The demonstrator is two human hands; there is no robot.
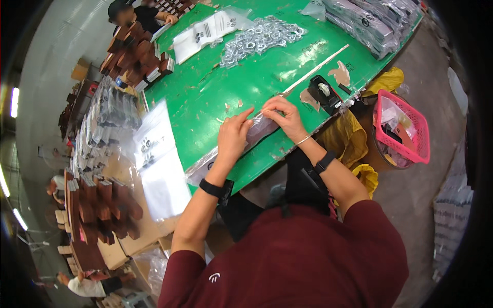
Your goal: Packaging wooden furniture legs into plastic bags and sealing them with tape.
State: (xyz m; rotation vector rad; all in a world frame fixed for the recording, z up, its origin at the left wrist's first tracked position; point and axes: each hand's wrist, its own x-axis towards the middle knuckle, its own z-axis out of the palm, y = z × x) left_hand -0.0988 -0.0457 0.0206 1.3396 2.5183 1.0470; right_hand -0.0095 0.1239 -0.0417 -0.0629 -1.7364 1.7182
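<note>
A long clear plastic bag [226, 149] with a dark brown piece inside lies on the green table [215, 87] near its front edge. My left hand [232, 134] presses on the bag's middle, fingers bent over it. My right hand [284, 116] pinches the bag's far end, fingertips close to the left hand's. Both wrists wear dark bands.
A black tape dispenser [324, 93] sits right of my hands. A heap of small silver rings in bags [259, 41] and flat clear bags [205, 31] lie farther back. Brown wooden pieces [105, 208] are stacked at left, a pink basket [403, 128] stands at right. Another person [138, 15] works at the far end.
</note>
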